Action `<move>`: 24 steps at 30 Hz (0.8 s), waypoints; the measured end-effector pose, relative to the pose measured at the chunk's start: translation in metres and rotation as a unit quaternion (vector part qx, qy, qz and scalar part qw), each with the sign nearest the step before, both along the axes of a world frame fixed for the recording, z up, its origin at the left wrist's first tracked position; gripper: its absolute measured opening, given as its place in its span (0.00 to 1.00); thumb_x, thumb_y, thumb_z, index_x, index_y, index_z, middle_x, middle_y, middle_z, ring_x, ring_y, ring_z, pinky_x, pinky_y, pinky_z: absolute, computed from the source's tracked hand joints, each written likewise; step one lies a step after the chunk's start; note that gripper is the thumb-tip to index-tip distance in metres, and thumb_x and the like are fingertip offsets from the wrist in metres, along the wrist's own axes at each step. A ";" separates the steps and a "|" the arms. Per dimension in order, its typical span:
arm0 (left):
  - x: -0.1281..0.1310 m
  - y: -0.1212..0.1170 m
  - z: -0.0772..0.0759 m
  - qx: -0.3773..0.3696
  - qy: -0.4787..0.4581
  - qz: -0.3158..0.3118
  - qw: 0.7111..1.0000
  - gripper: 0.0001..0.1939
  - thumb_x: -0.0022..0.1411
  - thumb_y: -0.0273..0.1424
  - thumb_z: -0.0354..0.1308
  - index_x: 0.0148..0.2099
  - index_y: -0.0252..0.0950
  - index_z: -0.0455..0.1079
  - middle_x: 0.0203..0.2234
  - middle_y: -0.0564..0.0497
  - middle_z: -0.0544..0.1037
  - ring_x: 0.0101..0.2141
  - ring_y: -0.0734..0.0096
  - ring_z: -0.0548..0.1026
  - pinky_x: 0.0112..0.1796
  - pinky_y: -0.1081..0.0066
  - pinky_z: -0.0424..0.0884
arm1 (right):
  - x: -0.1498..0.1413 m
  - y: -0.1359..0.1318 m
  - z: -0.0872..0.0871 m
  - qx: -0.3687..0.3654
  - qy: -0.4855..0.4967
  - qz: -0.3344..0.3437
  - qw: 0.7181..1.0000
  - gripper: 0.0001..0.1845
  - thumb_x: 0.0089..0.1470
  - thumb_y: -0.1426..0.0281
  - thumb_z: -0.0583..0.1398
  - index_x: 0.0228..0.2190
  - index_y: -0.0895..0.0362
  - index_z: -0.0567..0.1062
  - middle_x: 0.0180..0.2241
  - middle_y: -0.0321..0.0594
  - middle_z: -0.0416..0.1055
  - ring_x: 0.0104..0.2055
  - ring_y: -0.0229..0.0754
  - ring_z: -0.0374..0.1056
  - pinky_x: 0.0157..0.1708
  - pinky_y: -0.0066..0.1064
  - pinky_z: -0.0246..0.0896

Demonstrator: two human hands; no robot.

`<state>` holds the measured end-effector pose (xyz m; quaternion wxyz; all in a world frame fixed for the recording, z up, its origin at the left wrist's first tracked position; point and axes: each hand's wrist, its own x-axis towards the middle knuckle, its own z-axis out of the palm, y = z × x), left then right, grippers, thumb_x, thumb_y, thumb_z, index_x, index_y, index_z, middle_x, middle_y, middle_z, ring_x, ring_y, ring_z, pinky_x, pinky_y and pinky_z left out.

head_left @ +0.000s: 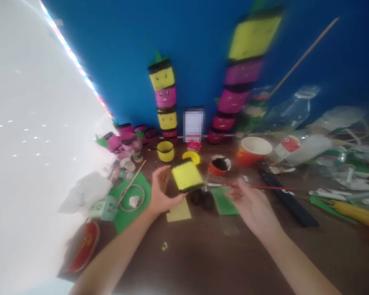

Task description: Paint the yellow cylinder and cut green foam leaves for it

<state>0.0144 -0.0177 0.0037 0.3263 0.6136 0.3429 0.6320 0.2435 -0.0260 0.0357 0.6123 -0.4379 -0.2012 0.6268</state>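
My left hand [161, 192] grips a yellow cup [187, 175] with black bands along its two rims, tilted on its side above the table. In my right hand [249, 200] is a thin red paintbrush [223, 185], pinched by the handle, its tip at the cup's right edge by the lower black band. Whether the bristles touch the cup I cannot tell. Behind the cup stands a small red pot of black paint [220, 164]. A yellow paint lid [191, 157] lies partly hidden behind the cup. Below it are black-handled scissors [202, 199].
Stacks of yellow and magenta painted cups [167, 120] lean by the blue wall. A red paper cup [253, 151] stands right of the paint. Green paper [132, 205] with a clear ring lies left; a dark bar [290, 198] and a yellow glue gun [353, 213] lie right.
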 end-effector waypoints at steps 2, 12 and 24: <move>0.000 0.000 0.001 0.000 -0.001 -0.002 1.000 0.40 0.42 0.29 0.69 0.55 0.43 0.52 0.51 0.44 0.60 0.55 0.60 0.62 0.58 0.55 0.56 | 0.000 0.001 0.000 -0.010 0.009 -0.002 1.000 0.14 0.31 0.63 0.72 0.18 0.57 0.75 0.18 0.32 0.71 0.22 0.33 0.67 0.24 0.24 0.67; 0.000 -0.001 0.000 -0.001 0.009 0.001 1.000 0.40 0.43 0.32 0.69 0.55 0.43 0.52 0.51 0.44 0.60 0.55 0.60 0.63 0.57 0.56 0.58 | 0.004 0.001 0.002 0.000 0.004 -0.028 1.000 0.14 0.30 0.64 0.72 0.17 0.57 0.74 0.17 0.32 0.69 0.21 0.32 0.66 0.23 0.24 0.66; 0.000 -0.001 0.000 -0.002 0.017 0.011 1.000 0.40 0.43 0.33 0.69 0.55 0.42 0.52 0.51 0.43 0.61 0.55 0.59 0.63 0.57 0.55 0.58 | 0.004 -0.002 0.006 0.042 -0.040 -0.044 0.997 0.13 0.34 0.63 0.71 0.18 0.56 0.74 0.17 0.32 0.69 0.20 0.33 0.65 0.21 0.25 0.65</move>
